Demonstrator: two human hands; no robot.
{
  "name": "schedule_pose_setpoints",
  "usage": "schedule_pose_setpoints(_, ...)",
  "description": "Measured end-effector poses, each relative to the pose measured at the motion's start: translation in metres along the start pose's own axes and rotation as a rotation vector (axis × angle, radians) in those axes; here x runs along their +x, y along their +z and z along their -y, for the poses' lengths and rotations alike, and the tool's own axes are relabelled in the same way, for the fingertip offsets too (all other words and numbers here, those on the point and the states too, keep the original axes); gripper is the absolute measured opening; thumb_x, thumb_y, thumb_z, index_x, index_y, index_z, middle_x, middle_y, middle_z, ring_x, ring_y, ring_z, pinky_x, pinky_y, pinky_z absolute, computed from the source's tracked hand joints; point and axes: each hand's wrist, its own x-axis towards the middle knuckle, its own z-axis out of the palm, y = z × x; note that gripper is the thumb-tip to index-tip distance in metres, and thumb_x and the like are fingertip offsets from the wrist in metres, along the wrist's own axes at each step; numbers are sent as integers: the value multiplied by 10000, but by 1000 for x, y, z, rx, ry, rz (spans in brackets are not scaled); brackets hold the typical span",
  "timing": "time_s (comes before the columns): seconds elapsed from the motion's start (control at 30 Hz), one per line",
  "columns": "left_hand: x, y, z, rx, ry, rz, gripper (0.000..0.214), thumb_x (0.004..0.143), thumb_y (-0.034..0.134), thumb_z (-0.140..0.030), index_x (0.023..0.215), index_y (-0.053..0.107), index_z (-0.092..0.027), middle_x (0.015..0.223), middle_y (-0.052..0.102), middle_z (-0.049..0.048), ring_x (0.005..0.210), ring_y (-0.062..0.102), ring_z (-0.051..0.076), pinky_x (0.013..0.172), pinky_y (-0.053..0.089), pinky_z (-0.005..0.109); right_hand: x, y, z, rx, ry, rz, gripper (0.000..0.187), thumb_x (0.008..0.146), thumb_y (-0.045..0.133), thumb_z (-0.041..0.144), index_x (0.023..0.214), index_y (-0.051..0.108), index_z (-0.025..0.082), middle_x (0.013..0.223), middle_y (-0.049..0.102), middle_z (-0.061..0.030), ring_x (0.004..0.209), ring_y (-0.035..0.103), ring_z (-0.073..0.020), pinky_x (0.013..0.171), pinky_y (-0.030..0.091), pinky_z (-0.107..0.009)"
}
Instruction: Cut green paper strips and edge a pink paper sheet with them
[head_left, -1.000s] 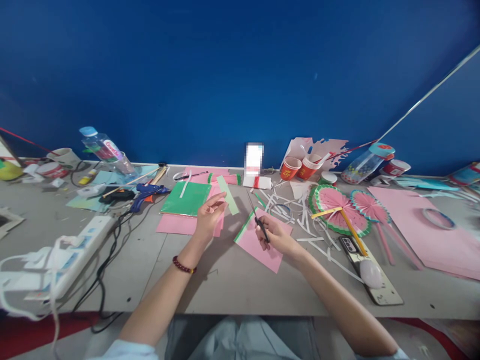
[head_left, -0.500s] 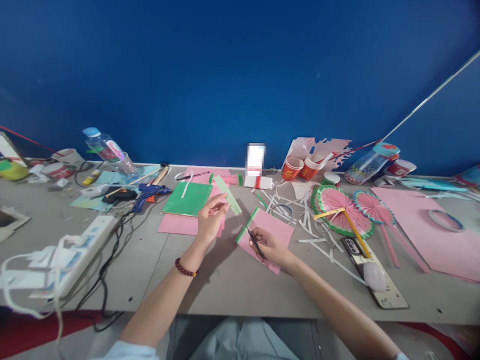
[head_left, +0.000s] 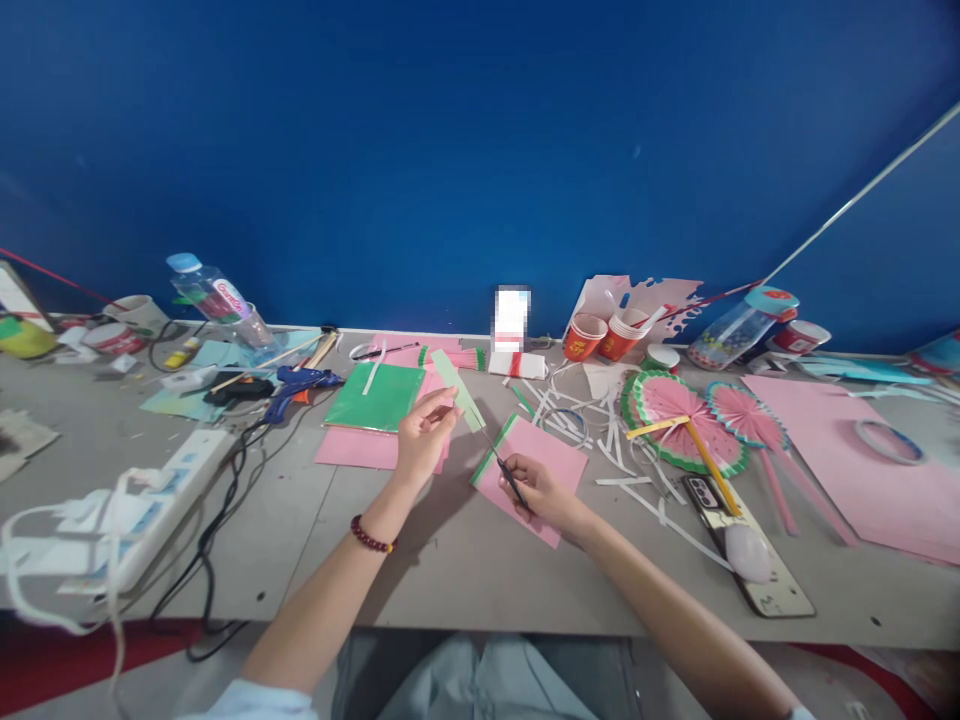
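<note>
My left hand [head_left: 424,430] is closed in a pinch on a pale green paper strip [head_left: 460,388], which slants up and away from its fingers. Wrapped in my right hand [head_left: 536,490] are black-handled scissors [head_left: 511,482], their thin blades pointing at the strip's lower end. Whether the blades touch the strip, I cannot tell. Beneath the scissors lies a pink square of paper [head_left: 551,465] with a green edge. To the left of my left hand, a green paper pack [head_left: 375,397] rests on pink sheets [head_left: 352,449].
White paper scraps [head_left: 611,445] and watermelon-patterned paper fans [head_left: 701,405] spread out at right, beside a phone [head_left: 784,585]. Red paper cups [head_left: 585,337] stand behind. At left are a blue glue gun [head_left: 300,390], a white power strip [head_left: 176,505], dark cables [head_left: 217,520] and a plastic bottle [head_left: 221,298].
The scissors have turned slightly in my right hand, and their blades now show more clearly by the strip's lower end. My left hand has barely moved.
</note>
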Motion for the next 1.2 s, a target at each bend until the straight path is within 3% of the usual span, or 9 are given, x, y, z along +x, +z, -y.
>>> schedule_pose_setpoints(1.2, -1, 0, 5, 45, 17, 16, 356, 701, 703, -329, 1024, 694, -180, 1125, 650, 108, 792, 649, 149, 801, 536, 312, 2, 0, -2, -39, -3, -22, 276, 754, 614, 439, 779, 469, 205, 500, 457, 94, 365, 431, -54, 342, 303, -155)
